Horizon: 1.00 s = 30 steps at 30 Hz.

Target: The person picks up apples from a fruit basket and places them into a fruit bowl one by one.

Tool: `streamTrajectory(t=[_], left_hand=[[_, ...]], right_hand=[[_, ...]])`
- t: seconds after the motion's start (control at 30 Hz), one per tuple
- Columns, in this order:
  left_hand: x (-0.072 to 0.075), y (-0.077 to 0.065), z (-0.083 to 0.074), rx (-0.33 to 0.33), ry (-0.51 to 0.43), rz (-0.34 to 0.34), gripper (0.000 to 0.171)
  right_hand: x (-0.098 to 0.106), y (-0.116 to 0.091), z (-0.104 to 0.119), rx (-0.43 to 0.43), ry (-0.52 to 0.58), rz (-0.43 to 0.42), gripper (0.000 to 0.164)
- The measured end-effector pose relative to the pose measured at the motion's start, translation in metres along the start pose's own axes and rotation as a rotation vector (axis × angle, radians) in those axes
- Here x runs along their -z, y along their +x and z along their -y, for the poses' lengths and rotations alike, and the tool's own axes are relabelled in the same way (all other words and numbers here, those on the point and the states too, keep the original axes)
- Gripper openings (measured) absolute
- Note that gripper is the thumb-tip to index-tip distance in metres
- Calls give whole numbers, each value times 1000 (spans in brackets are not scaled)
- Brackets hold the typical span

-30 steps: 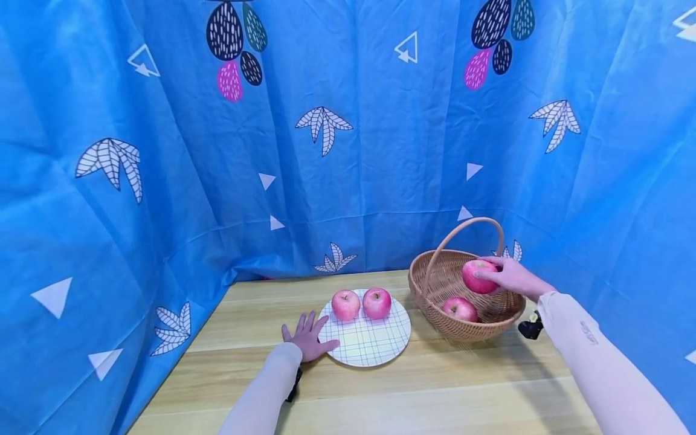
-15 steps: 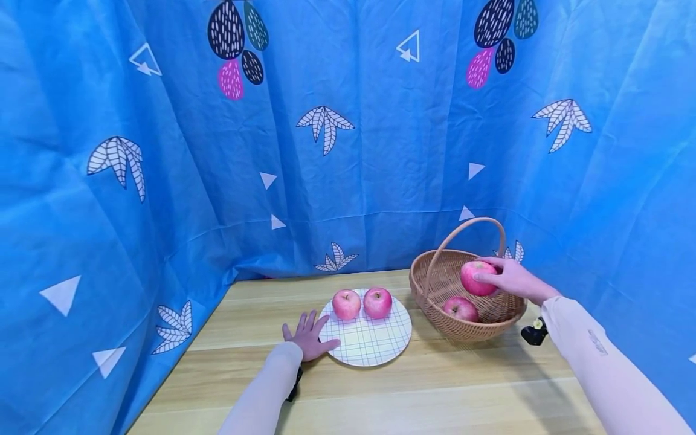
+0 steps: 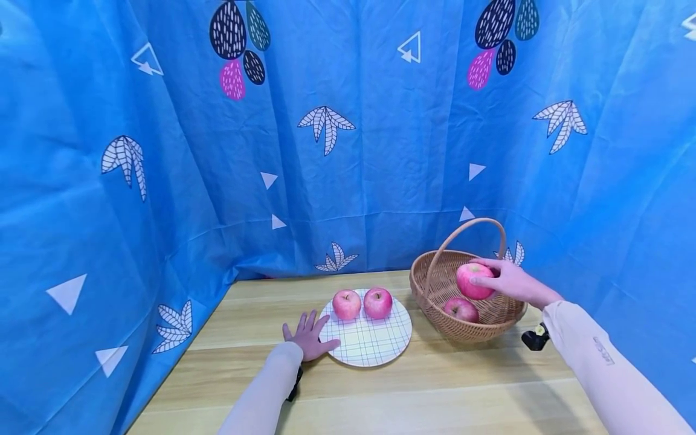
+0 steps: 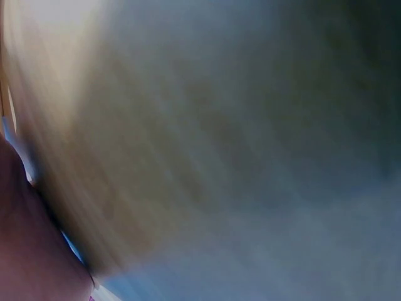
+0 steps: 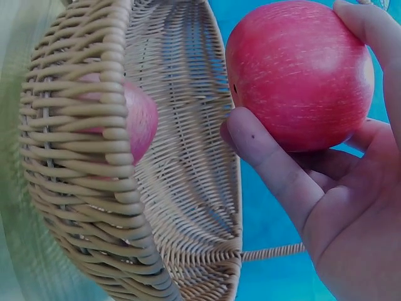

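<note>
My right hand grips a red apple between thumb and fingers, over the wicker basket at the right. Another apple lies inside the basket, partly behind the weave in the right wrist view. My left hand rests with fingers spread at the left rim of a round plate with a checked pattern. Two apples, a paler one and a redder one, sit side by side on the back part of the plate. The left wrist view is mostly a blur of wood.
A tall arched handle rises over the basket. The wooden table carries both plate and basket. A blue patterned curtain hangs behind the table and along both sides.
My right hand has shifted the held apple slightly left and down over the basket. The left hand, the plate and its apples have stayed in place.
</note>
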<state>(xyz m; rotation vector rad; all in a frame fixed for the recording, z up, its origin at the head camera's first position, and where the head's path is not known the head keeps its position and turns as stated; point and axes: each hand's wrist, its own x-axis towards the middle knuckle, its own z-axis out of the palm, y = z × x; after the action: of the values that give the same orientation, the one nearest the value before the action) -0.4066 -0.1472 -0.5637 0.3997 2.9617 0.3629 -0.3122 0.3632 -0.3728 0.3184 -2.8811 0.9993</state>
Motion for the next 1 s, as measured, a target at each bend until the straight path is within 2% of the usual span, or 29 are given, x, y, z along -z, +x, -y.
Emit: streamTrajectory(t=[0.17,0.4,0.63,1.0], left_hand=[[-2,1,1,0,6,-2,101],[-1,0,1,3,-1,2,101],[-2,0,1,3,2,-6,102],[-1,1,1,6,3,-3,101]], right_hand=[[-2,-4,9,32,9,1,64],[-6,-5,23,34,60,41,66],[-12,-7,36,84,87,53,61],[-24,-7,51,72,119,84,65]])
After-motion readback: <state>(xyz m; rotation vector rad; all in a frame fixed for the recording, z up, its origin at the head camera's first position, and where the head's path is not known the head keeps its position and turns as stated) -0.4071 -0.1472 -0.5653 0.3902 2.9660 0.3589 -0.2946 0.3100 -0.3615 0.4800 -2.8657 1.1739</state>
